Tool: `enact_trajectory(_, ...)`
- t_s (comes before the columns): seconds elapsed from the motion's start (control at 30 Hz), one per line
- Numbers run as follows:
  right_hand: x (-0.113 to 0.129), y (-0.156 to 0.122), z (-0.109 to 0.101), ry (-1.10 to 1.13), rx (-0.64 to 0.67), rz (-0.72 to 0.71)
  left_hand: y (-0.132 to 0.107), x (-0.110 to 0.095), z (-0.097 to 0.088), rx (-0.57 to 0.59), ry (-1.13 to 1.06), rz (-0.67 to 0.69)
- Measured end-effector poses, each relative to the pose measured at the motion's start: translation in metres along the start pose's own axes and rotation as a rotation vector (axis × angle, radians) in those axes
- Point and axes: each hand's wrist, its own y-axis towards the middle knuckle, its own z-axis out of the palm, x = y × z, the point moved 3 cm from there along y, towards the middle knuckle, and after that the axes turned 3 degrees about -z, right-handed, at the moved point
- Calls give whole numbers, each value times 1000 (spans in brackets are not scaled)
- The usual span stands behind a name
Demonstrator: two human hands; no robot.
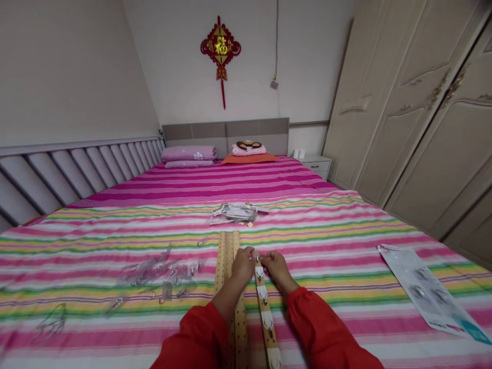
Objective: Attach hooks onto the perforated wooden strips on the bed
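Where 2 hands [243, 264] [277, 267] work, 1 hooked strip [264, 309]

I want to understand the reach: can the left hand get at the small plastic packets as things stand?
Probably yes: the small plastic packets lie to the left of the left hand, with only low perforated strips between. It would first have to leave the hooked strip.

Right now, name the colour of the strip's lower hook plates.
The lower hook plates are white, clearest in the head view.
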Motion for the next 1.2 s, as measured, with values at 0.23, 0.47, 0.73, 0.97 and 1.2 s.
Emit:
enact_trajectory(0.23,-6,2,-1,25,50,-31,0,0,2,24,31,42)
enact_trajectory(0.47,-16,8,0,25,74,-41,1,2,6,26,24,60)
enact_trajectory(0.73,-7,-5,-5,94,58,14,-7,-4,1,25,-89,129)
enact_trajectory(0.97,5,-36,-24,160,-1,47,-24,2,-28,-39,-251,153)
enact_trajectory(1.2,14,-96,-41,202,-81,20,-90,46,-59,-181,-451,154)
